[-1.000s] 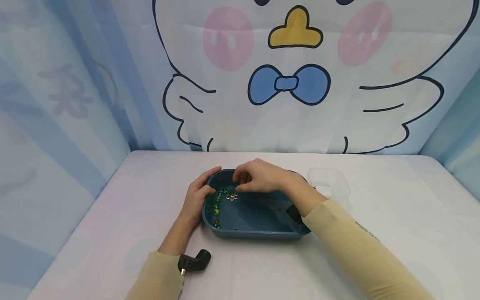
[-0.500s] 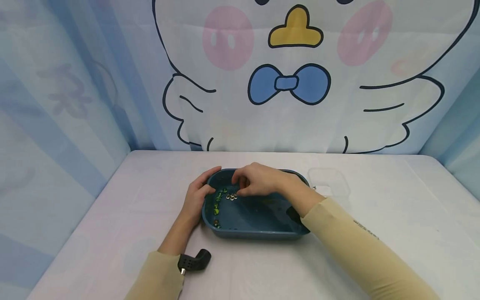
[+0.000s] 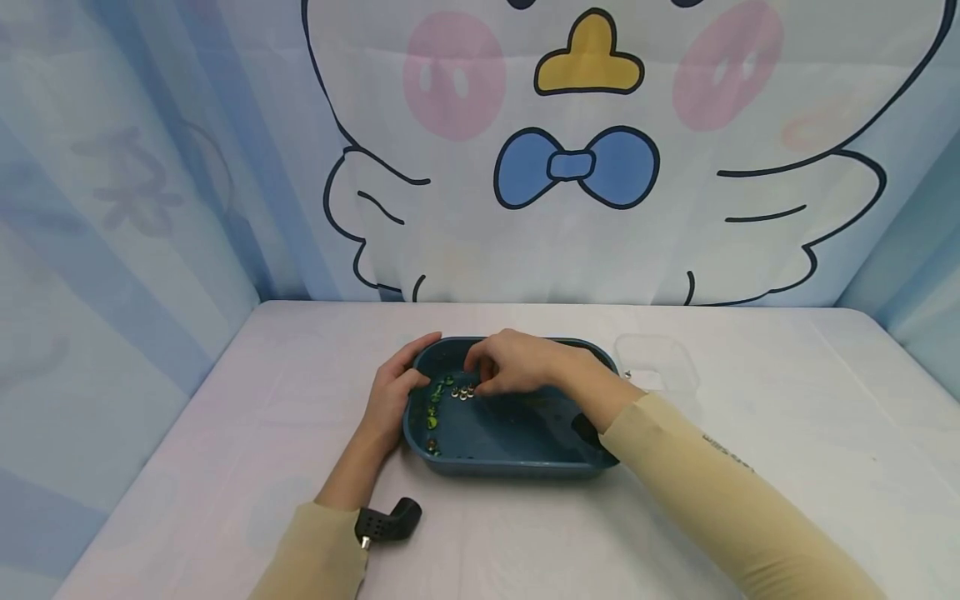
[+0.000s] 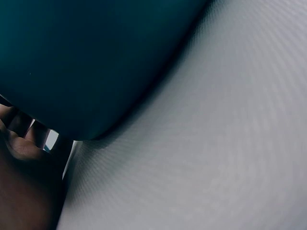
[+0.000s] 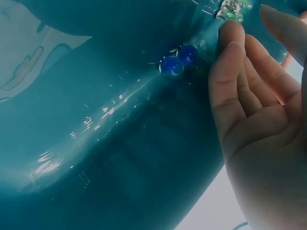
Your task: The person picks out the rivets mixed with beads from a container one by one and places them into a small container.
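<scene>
My left hand (image 3: 393, 387) grips the left end of a dark blue tray (image 3: 517, 467), thumb at the rim and fingers along the outside. In the left wrist view those fingers (image 4: 21, 139) are partly hidden behind the tray. My right hand (image 3: 517, 358) reaches into the tray with bent fingers. Its tips are beside a small cluster of clear, shiny marbles (image 3: 462, 392); whether they touch is unclear. The right wrist view shows thumb and fingers apart, with nothing visible between them. A row of green marbles (image 3: 432, 412) lies along the tray's left side.
Two blue marbles (image 5: 177, 62) lie in the tray near my right fingers. A clear plastic box (image 3: 667, 362) stands behind the tray's right end, with a small shiny piece beside it. A white cloth (image 3: 787, 450) covers the table, and a printed curtain (image 3: 577, 242) hangs behind.
My right hand has lowered slightly toward the clear marbles and then stayed nearly still. The left hand and the tray have stayed in place.
</scene>
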A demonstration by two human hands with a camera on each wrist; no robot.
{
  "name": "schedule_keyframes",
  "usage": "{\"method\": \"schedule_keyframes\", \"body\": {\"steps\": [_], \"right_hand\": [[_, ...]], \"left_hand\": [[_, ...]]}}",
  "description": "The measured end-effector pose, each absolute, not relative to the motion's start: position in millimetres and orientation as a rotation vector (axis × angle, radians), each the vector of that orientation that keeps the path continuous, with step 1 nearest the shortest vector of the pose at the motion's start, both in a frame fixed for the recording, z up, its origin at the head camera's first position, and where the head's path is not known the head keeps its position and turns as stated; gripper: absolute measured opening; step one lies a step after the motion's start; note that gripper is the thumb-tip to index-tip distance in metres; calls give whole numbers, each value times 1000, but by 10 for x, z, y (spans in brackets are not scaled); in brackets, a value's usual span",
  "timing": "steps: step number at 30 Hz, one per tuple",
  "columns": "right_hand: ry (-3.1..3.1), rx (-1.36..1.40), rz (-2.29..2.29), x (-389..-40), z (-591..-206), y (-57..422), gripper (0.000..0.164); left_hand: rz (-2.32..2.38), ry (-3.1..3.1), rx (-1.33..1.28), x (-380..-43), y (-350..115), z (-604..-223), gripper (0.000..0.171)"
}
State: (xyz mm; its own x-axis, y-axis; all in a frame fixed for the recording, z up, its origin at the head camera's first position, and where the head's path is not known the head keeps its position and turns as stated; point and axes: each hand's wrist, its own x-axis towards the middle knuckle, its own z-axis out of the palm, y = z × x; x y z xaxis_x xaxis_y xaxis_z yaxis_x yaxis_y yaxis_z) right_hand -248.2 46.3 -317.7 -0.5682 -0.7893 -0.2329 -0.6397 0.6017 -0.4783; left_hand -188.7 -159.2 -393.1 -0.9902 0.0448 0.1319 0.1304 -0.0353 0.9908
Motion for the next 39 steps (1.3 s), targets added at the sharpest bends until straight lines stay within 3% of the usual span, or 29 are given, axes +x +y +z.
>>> {"method": "schedule_keyframes", "body": {"steps": [17, 39], "right_hand": [[2381, -1108, -424, -2498, -3241, 457, 35], [2378, -1099, -406, -2499, -3279, 415, 18]], "left_hand": [[-2199, -2157, -177, -1884, -1582, -3933, 66], [-2206, -2136, -198, -1883, -1589, -3924, 65]]}}
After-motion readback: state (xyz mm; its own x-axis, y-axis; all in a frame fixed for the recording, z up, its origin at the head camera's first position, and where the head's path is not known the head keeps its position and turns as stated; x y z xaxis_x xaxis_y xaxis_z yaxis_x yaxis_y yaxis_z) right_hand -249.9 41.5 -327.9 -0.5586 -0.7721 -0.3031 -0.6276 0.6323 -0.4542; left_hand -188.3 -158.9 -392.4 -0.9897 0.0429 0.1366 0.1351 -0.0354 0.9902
